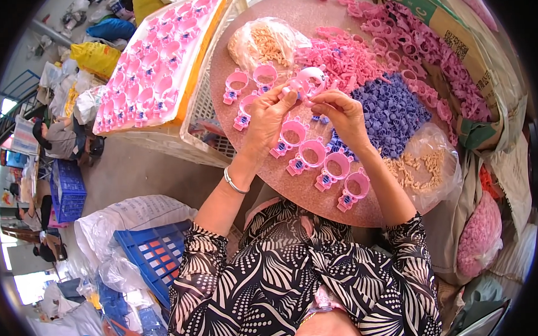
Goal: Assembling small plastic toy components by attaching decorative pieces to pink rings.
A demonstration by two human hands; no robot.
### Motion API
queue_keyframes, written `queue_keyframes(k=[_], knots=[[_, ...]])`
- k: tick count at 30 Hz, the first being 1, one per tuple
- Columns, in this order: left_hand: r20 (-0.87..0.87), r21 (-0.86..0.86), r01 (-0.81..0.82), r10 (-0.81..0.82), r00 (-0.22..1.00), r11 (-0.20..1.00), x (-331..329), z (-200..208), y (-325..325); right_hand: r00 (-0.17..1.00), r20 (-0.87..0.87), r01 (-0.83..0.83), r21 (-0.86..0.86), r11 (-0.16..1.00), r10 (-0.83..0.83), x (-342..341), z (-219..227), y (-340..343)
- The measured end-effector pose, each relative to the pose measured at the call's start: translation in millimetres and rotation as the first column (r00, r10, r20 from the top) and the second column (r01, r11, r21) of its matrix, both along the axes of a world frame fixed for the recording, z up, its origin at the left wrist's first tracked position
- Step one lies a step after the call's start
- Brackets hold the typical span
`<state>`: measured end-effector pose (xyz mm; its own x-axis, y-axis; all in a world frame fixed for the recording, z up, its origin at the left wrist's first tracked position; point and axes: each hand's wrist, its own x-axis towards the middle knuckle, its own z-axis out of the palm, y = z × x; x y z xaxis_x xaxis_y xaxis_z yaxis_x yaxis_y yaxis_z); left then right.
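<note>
Above the round pinkish table (269,168), my left hand (268,116) is closed on a pink ring-shaped plastic piece (311,79), thumb and fingers at its lower side. My right hand (345,111) pinches at the same piece's near end; whatever small part sits between its fingertips is hidden. Several similar pink ring pieces with blue inserts (312,153) lie in rows to the left of and below my hands. Just right of my right hand is a heap of small blue parts (394,113). Beyond the held piece spreads a pile of small pink parts (351,61).
Bags of small beige parts (269,46) (432,171) rest on the table, far left and near right. Loose pink rings (404,42) spill from a large sack (454,31). At left, a tray (172,121) of pink rings tops a white crate (211,134). A blue basket (144,246) stands lower left.
</note>
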<state>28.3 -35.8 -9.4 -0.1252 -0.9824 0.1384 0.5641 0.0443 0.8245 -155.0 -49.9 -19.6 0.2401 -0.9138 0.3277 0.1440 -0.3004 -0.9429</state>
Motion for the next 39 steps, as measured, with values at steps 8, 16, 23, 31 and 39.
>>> queue_keyframes(k=[8,16,23,31,39], knots=[[0.159,0.068,-0.090,0.078,0.984,0.994,-1,9,5,0.996,-0.014,0.087,0.139,0.986,-0.086,5,9,2],[0.461,-0.084,-0.189,0.206,0.863,0.978,-1,5,11,0.969,-0.194,0.184,0.171,0.968,-0.150,12,18,2],[-0.011,0.188,-0.275,0.282,0.959,0.943,14,-11,1,0.737,-0.452,0.387,-0.327,0.862,-0.502,-24,0,-59],[-0.090,0.275,-0.255,0.289,0.953,0.927,17,-2,-5,0.249,-0.733,0.065,-0.640,0.766,-0.633,-14,-45,-90],[-0.197,0.312,-0.186,0.255,0.947,0.932,19,-1,-6,0.935,-0.244,0.285,0.082,0.955,-0.258,-11,-16,-83]])
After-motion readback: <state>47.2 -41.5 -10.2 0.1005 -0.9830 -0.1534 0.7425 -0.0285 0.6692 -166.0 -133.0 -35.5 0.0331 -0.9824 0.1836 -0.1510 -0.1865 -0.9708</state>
